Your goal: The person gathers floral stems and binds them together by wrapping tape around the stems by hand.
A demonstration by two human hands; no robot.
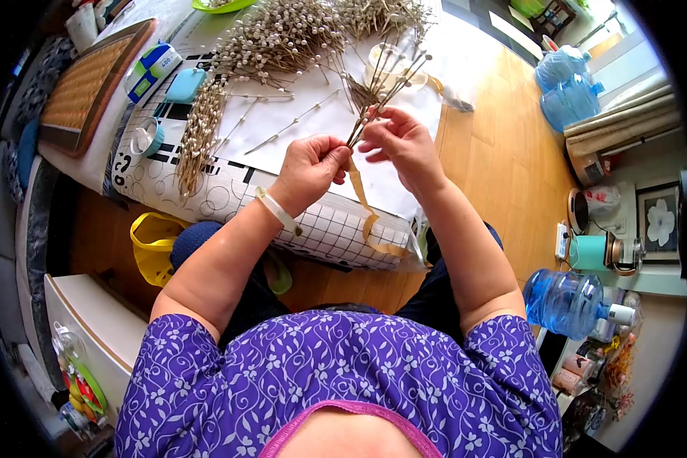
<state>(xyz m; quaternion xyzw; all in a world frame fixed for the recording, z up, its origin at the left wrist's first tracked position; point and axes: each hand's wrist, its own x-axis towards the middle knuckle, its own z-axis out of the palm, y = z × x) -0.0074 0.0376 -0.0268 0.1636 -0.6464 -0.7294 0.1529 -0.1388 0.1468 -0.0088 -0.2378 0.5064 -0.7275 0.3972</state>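
Note:
My left hand point(313, 169) pinches the lower ends of a small bundle of thin brown stems point(395, 75) between thumb and fingers. The stems fan out away from me and carry dark buds at their tips. From the pinch hangs a strip of tan tape point(364, 200), which curls down over the table's near edge. My right hand point(406, 145) is at the same stems, just above the left, its thumb and forefinger closed about them and the other fingers curled loosely. Beyond lie a big pile of stems with white buds point(282, 34) and several single budded stems point(294, 122).
A sheaf of budded stems point(201, 141) lies on the left of the patterned tablecloth point(229, 177). Near it are a light-blue box point(185, 85), a tissue pack point(153, 72) and a round tub point(146, 137). A yellow bag point(151, 243) sits below; water bottles point(565, 301) stand right.

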